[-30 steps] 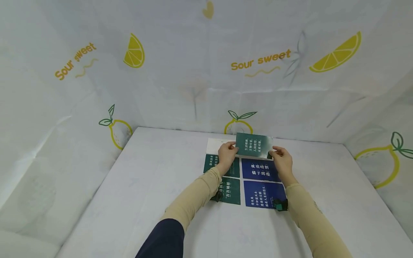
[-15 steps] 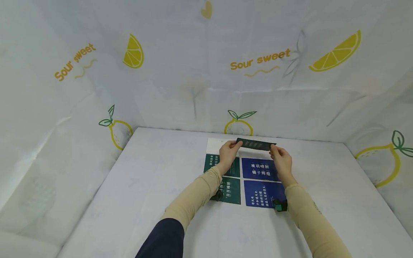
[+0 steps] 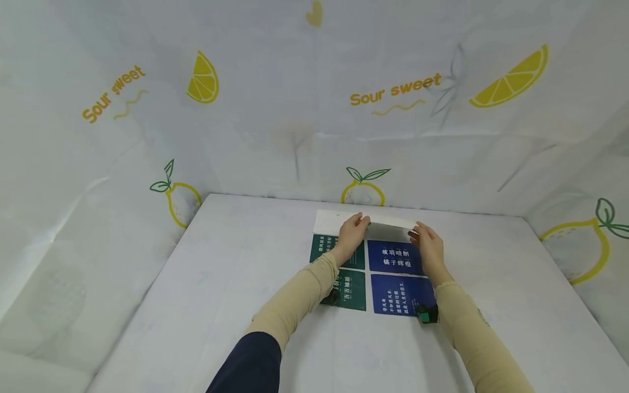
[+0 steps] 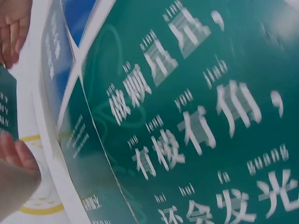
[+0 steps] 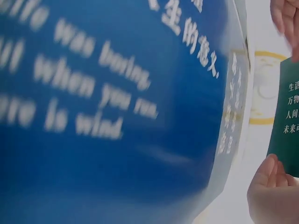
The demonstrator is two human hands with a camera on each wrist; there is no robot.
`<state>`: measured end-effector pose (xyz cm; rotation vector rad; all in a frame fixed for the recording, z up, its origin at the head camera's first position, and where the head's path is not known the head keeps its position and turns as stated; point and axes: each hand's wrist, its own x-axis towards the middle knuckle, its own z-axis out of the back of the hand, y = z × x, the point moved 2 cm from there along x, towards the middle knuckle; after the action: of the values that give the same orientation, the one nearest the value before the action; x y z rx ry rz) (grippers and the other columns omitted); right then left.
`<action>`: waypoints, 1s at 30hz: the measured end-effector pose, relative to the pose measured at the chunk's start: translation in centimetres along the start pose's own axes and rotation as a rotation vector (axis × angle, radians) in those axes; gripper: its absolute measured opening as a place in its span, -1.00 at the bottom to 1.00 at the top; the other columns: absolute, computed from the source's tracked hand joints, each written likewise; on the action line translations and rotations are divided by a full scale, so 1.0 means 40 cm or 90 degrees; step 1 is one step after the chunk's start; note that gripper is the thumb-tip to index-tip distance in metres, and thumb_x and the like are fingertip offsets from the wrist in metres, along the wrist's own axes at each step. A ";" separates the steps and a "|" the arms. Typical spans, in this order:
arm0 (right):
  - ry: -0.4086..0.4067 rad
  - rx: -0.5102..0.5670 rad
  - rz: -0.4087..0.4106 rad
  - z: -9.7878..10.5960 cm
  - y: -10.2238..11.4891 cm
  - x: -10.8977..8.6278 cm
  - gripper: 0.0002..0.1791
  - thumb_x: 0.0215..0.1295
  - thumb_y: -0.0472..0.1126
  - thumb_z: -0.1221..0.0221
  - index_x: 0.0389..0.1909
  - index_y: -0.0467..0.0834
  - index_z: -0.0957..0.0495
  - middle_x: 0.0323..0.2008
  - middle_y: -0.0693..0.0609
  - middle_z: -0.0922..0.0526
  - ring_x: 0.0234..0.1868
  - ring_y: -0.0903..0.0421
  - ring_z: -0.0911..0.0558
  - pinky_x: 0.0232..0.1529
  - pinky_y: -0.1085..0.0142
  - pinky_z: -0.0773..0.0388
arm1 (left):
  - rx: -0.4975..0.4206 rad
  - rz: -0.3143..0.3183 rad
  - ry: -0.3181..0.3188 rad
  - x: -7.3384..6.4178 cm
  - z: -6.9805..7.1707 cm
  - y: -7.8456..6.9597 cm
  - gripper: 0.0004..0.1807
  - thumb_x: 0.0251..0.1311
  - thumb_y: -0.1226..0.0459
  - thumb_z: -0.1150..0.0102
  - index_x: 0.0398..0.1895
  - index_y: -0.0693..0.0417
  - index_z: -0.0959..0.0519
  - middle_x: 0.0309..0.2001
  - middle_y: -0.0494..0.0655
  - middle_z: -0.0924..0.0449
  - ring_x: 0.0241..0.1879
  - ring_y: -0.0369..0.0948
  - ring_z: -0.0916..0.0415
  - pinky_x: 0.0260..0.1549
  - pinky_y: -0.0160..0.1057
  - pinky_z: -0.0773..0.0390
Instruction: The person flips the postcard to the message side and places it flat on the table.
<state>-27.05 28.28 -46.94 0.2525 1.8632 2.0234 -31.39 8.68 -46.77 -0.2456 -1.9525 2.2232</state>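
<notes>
Between my two hands a postcard is held up near the back of the white table. In the head view its pale back (image 3: pixel 390 220) shows; its green face with white writing (image 5: pixel 289 116) appears in the right wrist view. My left hand (image 3: pixel 351 232) pinches one end, my right hand (image 3: pixel 429 248) the other. Below lie two blue cards, the upper blue card (image 3: pixel 395 256) and the lower blue card (image 3: pixel 403 295). Left of them are an upper green card (image 3: pixel 358 257) and a lower green card (image 3: pixel 355 289), both partly hidden by my left arm. A white card (image 3: pixel 325 220) lies behind the green ones.
A white cloth wall (image 3: pixel 255 147) printed with lemons and words rises along the table's back edge. The white tabletop (image 3: pixel 221 262) extends to both sides of the cards. Dark wrist devices, one a small black-green block (image 3: pixel 426 314), hang over the near cards.
The held postcard has turned over between my fingers: its green face showed, then narrowed to a strip, and now its pale back shows. Both hands have stayed nearly in place.
</notes>
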 end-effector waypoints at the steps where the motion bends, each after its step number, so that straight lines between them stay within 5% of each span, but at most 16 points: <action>1: 0.000 -0.003 -0.001 0.005 -0.002 0.001 -0.44 0.40 -0.07 0.10 0.35 -0.22 -0.19 0.04 -0.05 -0.50 -0.12 0.35 -0.57 -0.02 0.56 -0.48 | 0.008 -0.003 0.018 0.001 -0.002 0.001 -0.40 0.36 0.02 0.11 0.38 0.10 -0.20 -0.01 0.06 -0.55 -0.23 -0.14 -0.52 -0.22 -0.29 -0.49; 3: -0.003 -0.015 0.001 0.016 -0.008 0.005 -0.46 0.37 -0.15 0.08 0.34 -0.23 -0.22 -0.19 0.12 -0.52 -0.30 0.43 -0.53 -0.18 0.61 -0.49 | 0.028 -0.012 0.048 0.004 -0.004 0.004 -0.46 0.37 0.08 0.10 0.33 0.13 -0.27 -0.28 0.05 -0.53 -0.49 -0.19 -0.37 -0.41 -0.35 -0.37; 5: -0.001 -0.037 0.006 0.026 -0.015 0.011 -0.46 0.34 -0.20 0.05 0.33 -0.24 -0.23 -0.38 0.26 -0.48 -0.40 0.43 -0.48 -0.29 0.62 -0.47 | 0.047 -0.022 0.063 0.007 -0.007 0.005 -0.64 0.37 0.13 0.08 0.03 0.21 -0.46 -0.45 -0.11 -0.41 -0.63 -0.25 -0.15 -0.49 -0.37 -0.26; 8: 0.006 -0.073 0.013 0.037 -0.021 0.019 -0.44 0.30 -0.21 -0.02 0.33 -0.21 -0.24 -0.51 0.34 -0.43 -0.45 0.38 -0.43 -0.34 0.57 -0.45 | 0.083 -0.031 0.057 0.011 -0.012 0.005 -0.73 0.35 0.20 0.05 -0.47 0.18 -0.31 -0.59 -0.25 -0.20 -0.68 -0.31 -0.07 -0.51 -0.40 -0.24; 12: 0.028 -0.160 0.034 0.045 -0.024 0.028 -0.40 0.31 -0.14 -0.05 0.35 -0.19 -0.21 -0.45 0.28 -0.39 -0.45 0.35 -0.40 -0.35 0.53 -0.42 | 0.132 -0.026 -0.014 0.013 -0.020 0.004 -0.86 0.27 0.27 -0.05 -0.32 0.20 -0.48 -0.59 -0.24 -0.26 -0.63 -0.35 -0.28 -0.46 -0.44 -0.35; 17: 0.014 -0.276 0.058 0.045 -0.032 0.043 -0.40 0.30 -0.06 -0.08 0.31 -0.20 -0.27 -0.33 0.09 -0.40 -0.43 0.31 -0.40 -0.38 0.50 -0.38 | 0.172 -0.015 -0.090 0.013 -0.027 -0.002 -0.65 0.19 0.31 -0.13 0.02 0.29 -0.52 -0.42 -0.13 -0.51 -0.44 -0.22 -0.60 -0.41 -0.42 -0.51; 22: -0.006 -0.327 0.056 0.047 -0.044 0.054 -0.45 0.30 -0.07 -0.07 0.25 -0.26 -0.32 -0.18 -0.10 -0.45 -0.28 0.11 -0.42 -0.30 0.38 -0.36 | 0.187 0.026 -0.028 0.013 -0.035 0.004 -0.76 0.25 0.33 -0.04 -0.14 0.34 -0.54 -0.27 0.09 -0.59 -0.36 -0.16 -0.60 -0.36 -0.38 -0.50; 25: -0.005 -0.337 0.051 0.051 -0.048 0.061 -0.46 0.31 -0.09 -0.06 0.23 -0.29 -0.34 -0.10 -0.18 -0.45 -0.17 0.01 -0.41 -0.22 0.31 -0.35 | 0.178 0.047 0.016 0.013 -0.036 0.011 -0.79 0.28 0.34 0.01 -0.49 0.24 -0.49 -0.45 0.00 -0.54 -0.44 -0.22 -0.55 -0.47 -0.40 -0.42; 30: 0.025 -0.355 0.045 0.051 -0.045 0.067 -0.45 0.33 -0.08 -0.04 0.23 -0.33 -0.32 -0.04 -0.26 -0.45 -0.13 -0.05 -0.44 -0.19 0.26 -0.39 | 0.175 0.076 0.030 0.022 -0.042 0.019 -0.55 0.28 0.35 0.03 -0.74 0.03 -0.07 -0.74 -0.17 -0.05 -0.65 -0.25 -0.11 -0.61 -0.36 -0.10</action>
<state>-28.43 31.30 -48.81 0.1247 1.2475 2.5085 -31.87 10.40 -47.75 -0.3807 -1.6226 2.5026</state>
